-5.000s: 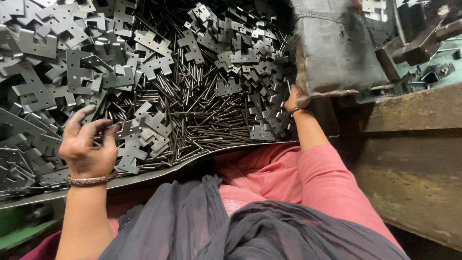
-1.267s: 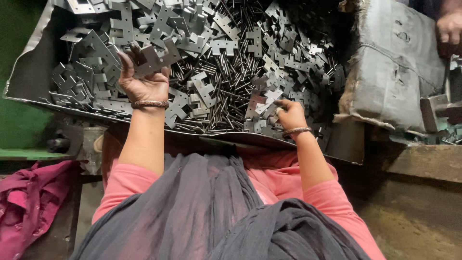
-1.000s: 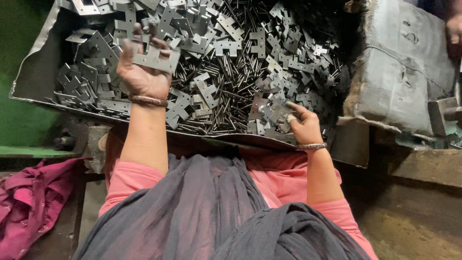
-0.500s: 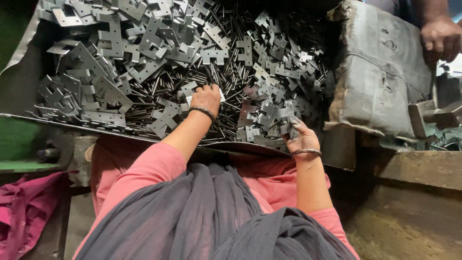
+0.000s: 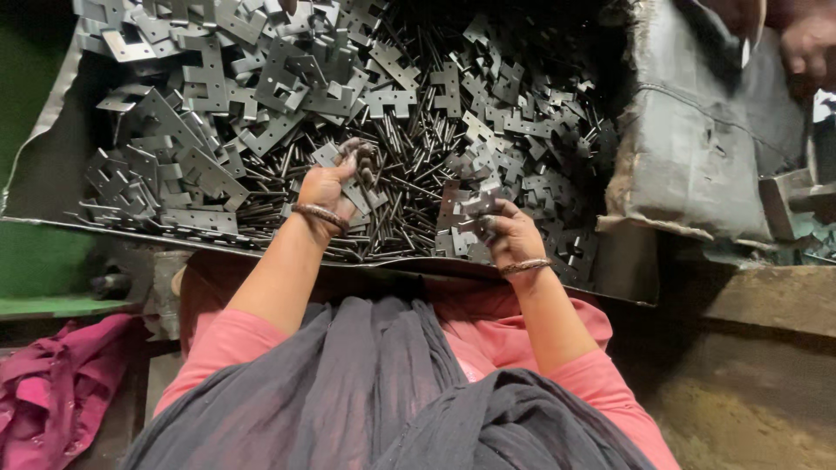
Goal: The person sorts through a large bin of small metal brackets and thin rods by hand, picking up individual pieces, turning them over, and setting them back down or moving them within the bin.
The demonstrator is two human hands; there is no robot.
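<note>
From the head camera, a wide metal tray (image 5: pixel 52 139) fills the upper half of the view, heaped with grey stamped metal plates (image 5: pixel 218 78) at the left and back and a bed of thin dark rods (image 5: pixel 409 200) through the middle. The tray's near edge runs from the left side down across to the right, just above the person's lap; its left wall slants up toward the top corner.

The left hand (image 5: pixel 335 187) sits over the rods near the tray's middle, fingers curled closed around a small bunch of rods, with a flat plate touching the knuckles. A bangle (image 5: pixel 318 216) circles that wrist. The forearm crosses the near edge of the tray.

The right hand (image 5: pixel 509 235) is close to the near edge, a little right of centre, fingers bent around a small stack of notched plates (image 5: pixel 475 209) held above the pile. A bangle (image 5: pixel 525 266) rings this wrist too. The two hands are apart, with loose rods between them.

At the right, a grey sack (image 5: pixel 697 148) stands against the tray's side, closing off that flank. Beyond it another person's hand (image 5: pixel 805 43) shows at the top right corner. Below the tray lie a pink garment and a grey scarf (image 5: pixel 366 392) over the lap, and magenta cloth (image 5: pixel 52 383) at the lower left. Free room is mostly the rod bed around the hands.
</note>
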